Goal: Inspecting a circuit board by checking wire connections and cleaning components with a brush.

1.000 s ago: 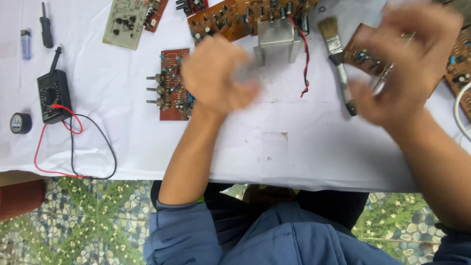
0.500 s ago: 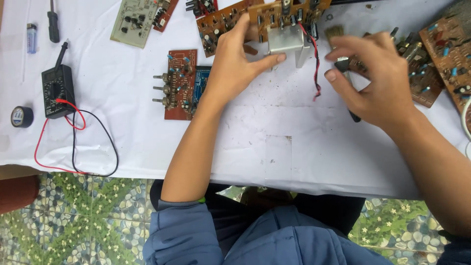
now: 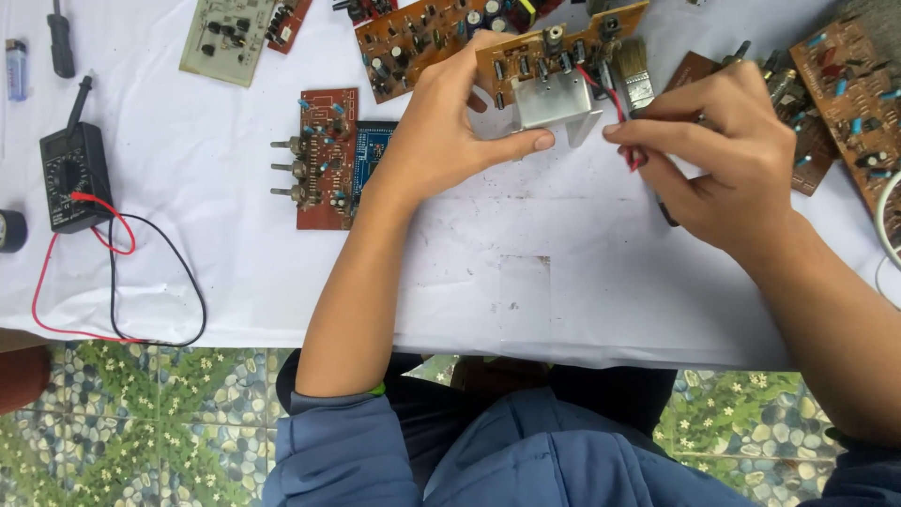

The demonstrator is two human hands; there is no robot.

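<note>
White cloth (image 3: 563,282) covers the table, strewn with circuit boards. A brown board (image 3: 554,56) with a metal heatsink (image 3: 554,99) is gripped by the left hand (image 3: 450,131), thumb pressed under the heatsink, fingers curled over the board's far edge. A brush (image 3: 633,80) is pinched just beside it by the right hand (image 3: 732,155), fingers together, wrist bent inward. A black multimeter (image 3: 70,178) lies well apart at the left.
</note>
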